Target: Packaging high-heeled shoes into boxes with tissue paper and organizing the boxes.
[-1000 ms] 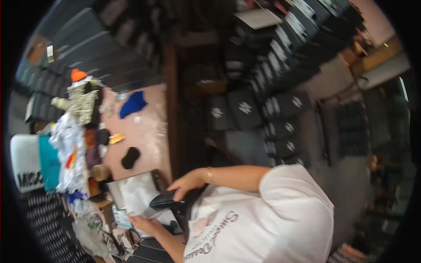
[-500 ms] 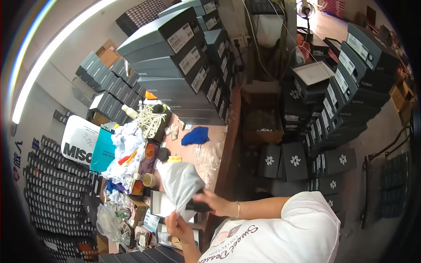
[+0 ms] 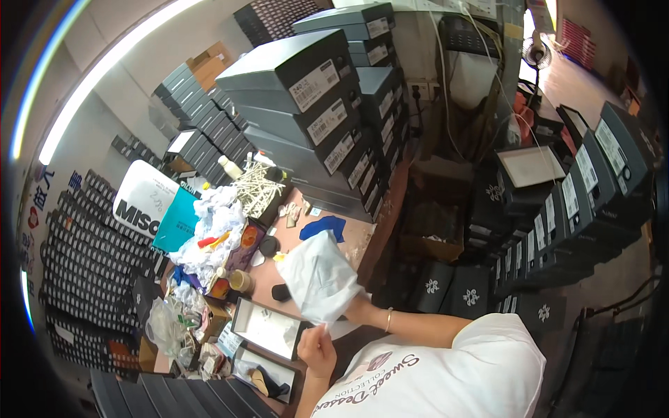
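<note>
Cluttered table [image 3: 362, 240]: one white bag [image 3: 317, 279], two hands [image 3: 317, 348].

The person wears a white short-sleeved T-shirt [image 3: 446, 376] that fills the lower centre and lower right of the frame. Its chest panel carries dark script lettering with a smaller line of capitals beneath and a small dark emblem above. Both forearms are bare. A thin, light metallic bracelet [image 3: 387, 320] encircles the right wrist, at lower centre. Neither the left hand [image 3: 317, 346] nor the right hand [image 3: 352, 307] is gloved.
</note>
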The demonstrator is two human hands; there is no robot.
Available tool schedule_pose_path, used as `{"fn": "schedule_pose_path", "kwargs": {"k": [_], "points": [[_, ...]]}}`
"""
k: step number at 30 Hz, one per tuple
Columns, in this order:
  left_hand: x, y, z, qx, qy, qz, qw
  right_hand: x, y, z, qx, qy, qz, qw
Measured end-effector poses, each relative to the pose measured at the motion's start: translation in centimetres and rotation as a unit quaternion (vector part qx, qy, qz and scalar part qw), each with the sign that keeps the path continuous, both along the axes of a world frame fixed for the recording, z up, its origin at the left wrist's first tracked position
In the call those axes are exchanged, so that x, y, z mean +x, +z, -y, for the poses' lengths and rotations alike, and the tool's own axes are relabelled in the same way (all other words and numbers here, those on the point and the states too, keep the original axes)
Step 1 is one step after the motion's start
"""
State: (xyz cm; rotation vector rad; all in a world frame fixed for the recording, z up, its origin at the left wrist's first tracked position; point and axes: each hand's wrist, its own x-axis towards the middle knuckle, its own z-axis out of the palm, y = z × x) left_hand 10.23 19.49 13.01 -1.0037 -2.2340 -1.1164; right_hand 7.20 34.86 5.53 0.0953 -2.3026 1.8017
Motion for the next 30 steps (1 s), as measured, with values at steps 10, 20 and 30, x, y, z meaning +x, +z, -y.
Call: {"fn": "schedule_pose_path", "kwargs": {"k": [10, 20, 30], "points": [[-5.0, -5.1, 4.1, 0.480, 0.072, 0.503, 0.715, 1.0, -0.6, -5.6, 0.160, 0.283, 0.000, 0.946], [-2.8, -5.7, 5.6, 0.567, 0.063, 0.481, 0.666, 0.1, -2.5, -2.8, 0.063, 0.235, -0.010, 0.970], [2.2, -4.7, 7.1, 0.101, -0.162, 0.660, 0.726, -3.6, -0.3, 4.4, 0.157, 0.148, -0.062, 0.974]]}}
